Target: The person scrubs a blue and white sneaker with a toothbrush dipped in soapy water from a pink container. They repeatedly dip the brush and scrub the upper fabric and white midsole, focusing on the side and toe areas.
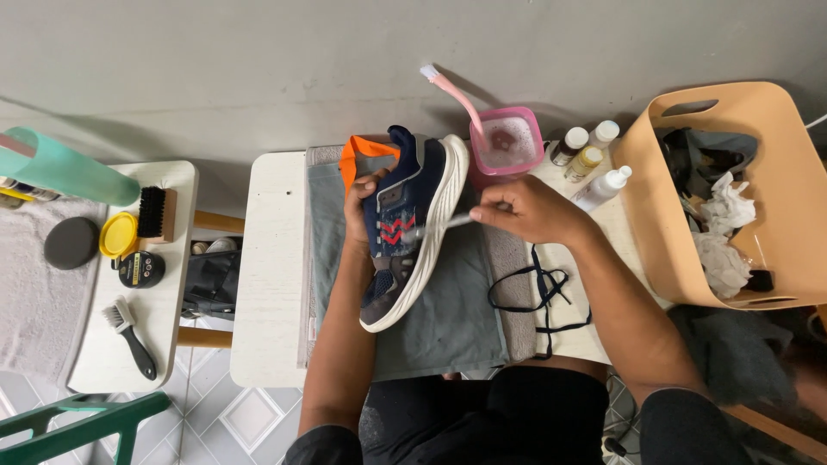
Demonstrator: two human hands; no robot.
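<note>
My left hand (365,207) grips a navy sneaker (405,232) with red zigzag marks, an orange lining and a white sole, holding it tilted on its side over a grey towel (448,319). My right hand (527,209) holds a thin brush (439,226) whose blurred tip points at the shoe's side, touching or nearly touching it. The towel lies on a small white table (267,284).
A pink tub of foamy water (508,142) holds a pink toothbrush (452,90). Several small bottles (590,155) stand beside it. Dark laces (538,297) lie at right. A tan basket of rags (732,189) is far right. Brushes (157,213) and polish tins (140,269) sit on the left table.
</note>
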